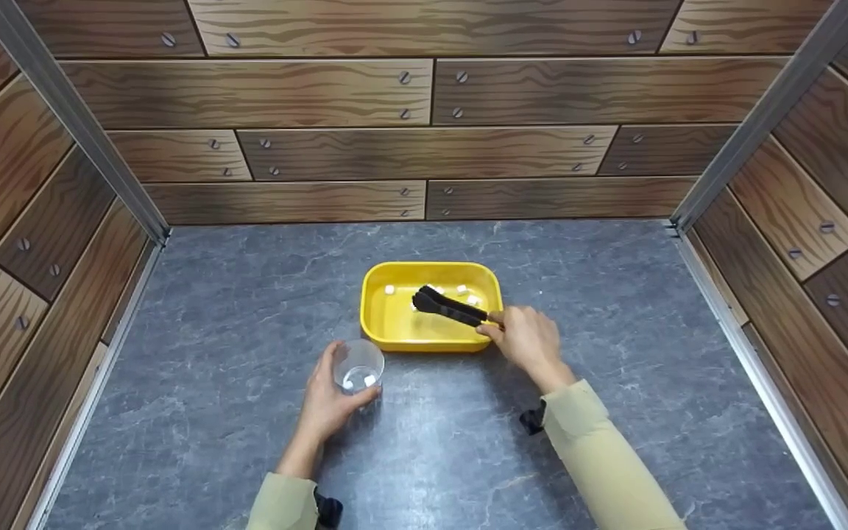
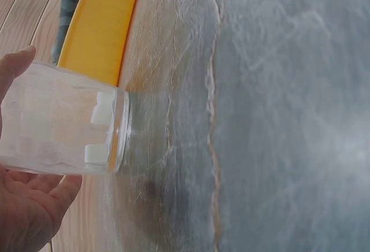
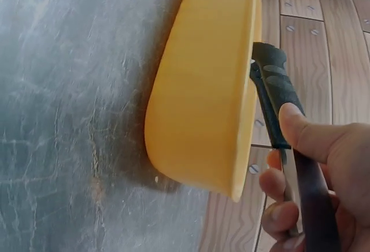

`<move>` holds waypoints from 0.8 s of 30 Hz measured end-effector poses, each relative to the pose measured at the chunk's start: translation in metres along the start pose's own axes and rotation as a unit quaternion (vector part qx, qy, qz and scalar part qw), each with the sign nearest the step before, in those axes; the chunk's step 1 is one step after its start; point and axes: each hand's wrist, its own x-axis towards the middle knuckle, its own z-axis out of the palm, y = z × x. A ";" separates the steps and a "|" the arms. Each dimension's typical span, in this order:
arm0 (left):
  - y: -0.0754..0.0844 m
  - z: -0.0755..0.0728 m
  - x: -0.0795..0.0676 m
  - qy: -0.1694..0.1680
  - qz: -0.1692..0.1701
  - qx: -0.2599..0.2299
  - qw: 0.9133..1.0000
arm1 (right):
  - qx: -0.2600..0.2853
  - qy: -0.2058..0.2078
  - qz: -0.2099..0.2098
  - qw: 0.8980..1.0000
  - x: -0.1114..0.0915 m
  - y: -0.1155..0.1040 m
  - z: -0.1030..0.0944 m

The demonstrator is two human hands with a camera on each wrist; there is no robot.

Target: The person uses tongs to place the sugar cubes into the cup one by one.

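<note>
My left hand [image 1: 323, 401] grips a clear plastic cup [image 2: 52, 119] from the side, thumb and fingers around its wall. A few small white cubes [image 2: 103, 108] lie at the bottom of the cup. My right hand [image 1: 533, 340] holds black tongs [image 1: 457, 308], thumb along one arm and fingers curled round the other in the right wrist view. The tongs' tips are over the inside of a yellow tub [image 1: 431, 345], their arms crossing its right rim. Between the tips a speck of white [image 3: 252, 62] shows. Several white cubes [image 1: 389, 290] are scattered on the tub's floor.
The tub and cup are on a grey marbled surface [image 1: 247, 309], the cup just left of the tub's near corner. Wood-patterned walls [image 1: 336, 92] enclose the back and both sides, with metal strips [image 1: 755, 375] along the corners and edges.
</note>
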 end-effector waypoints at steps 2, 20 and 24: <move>0.000 0.000 0.000 -0.001 -0.005 -0.001 1.000 | 0.021 0.004 -0.001 1.000 -0.003 -0.002 -0.003; -0.001 -0.002 -0.001 0.003 0.022 -0.009 1.000 | 0.087 0.055 -0.126 0.987 -0.033 -0.042 -0.019; -0.003 -0.002 -0.001 0.006 0.040 -0.008 0.999 | 0.075 0.063 -0.166 0.981 -0.036 -0.051 -0.016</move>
